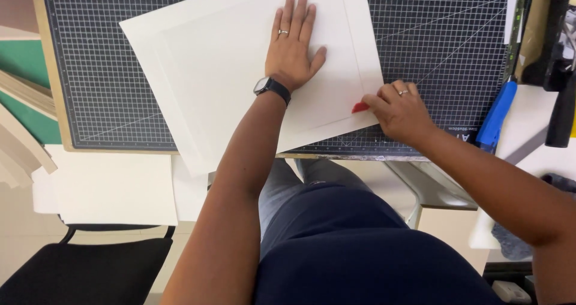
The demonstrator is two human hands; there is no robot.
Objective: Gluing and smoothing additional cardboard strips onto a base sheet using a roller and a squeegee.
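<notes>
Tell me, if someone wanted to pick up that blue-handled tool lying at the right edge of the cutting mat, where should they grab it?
Probably by the blue handle, coming from the right, where it lies off the cutting mat. The handle is the thick, rounded part; the upper end is thin and partly hidden among other tools. Both the left hand and right hand are busy on the white sheet.

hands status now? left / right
Left hand: open, flat on the white paper.
Right hand: closed, pinching a small red tool at the paper's edge.
</notes>
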